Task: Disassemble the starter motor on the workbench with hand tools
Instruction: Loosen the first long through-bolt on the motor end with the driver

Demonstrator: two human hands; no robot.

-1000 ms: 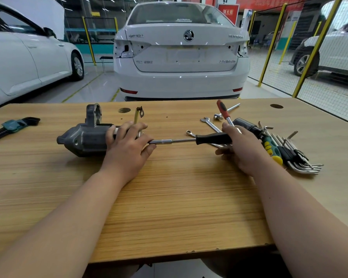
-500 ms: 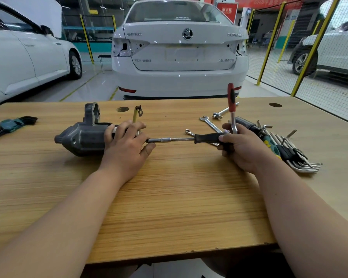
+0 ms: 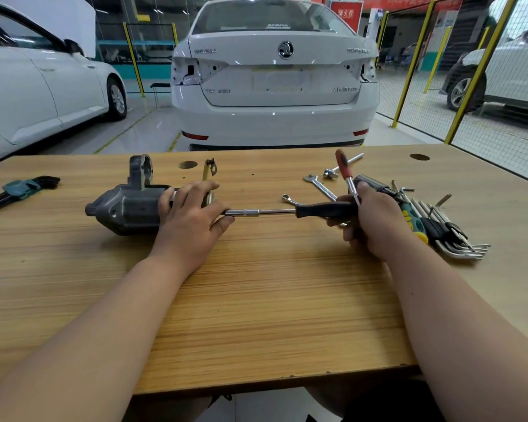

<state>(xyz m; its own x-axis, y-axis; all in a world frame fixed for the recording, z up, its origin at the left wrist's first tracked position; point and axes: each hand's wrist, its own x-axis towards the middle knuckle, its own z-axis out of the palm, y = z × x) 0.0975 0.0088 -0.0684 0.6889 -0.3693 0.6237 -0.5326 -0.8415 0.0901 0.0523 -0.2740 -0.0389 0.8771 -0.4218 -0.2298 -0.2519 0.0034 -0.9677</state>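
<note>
The grey starter motor (image 3: pixel 125 210) lies on its side on the wooden workbench (image 3: pixel 256 300), nose pointing left. My left hand (image 3: pixel 191 217) grips its right end and hides that part. A black-handled socket driver (image 3: pixel 287 211) runs level from the motor's right end to my right hand (image 3: pixel 369 220), which grips the handle's far end. A red-handled chrome bar (image 3: pixel 346 172) crosses the driver at my right hand and tilts up and to the left.
Hex keys (image 3: pixel 451 236), a green-yellow screwdriver (image 3: pixel 412 220) and spanners (image 3: pixel 317 184) lie to the right of my right hand. A second hex key set (image 3: pixel 22 188) rests at the left edge. White cars stand beyond the bench.
The red-handled bar swung from leaning left to upright, then back to leaning left. My left hand kept its hold on the motor.
</note>
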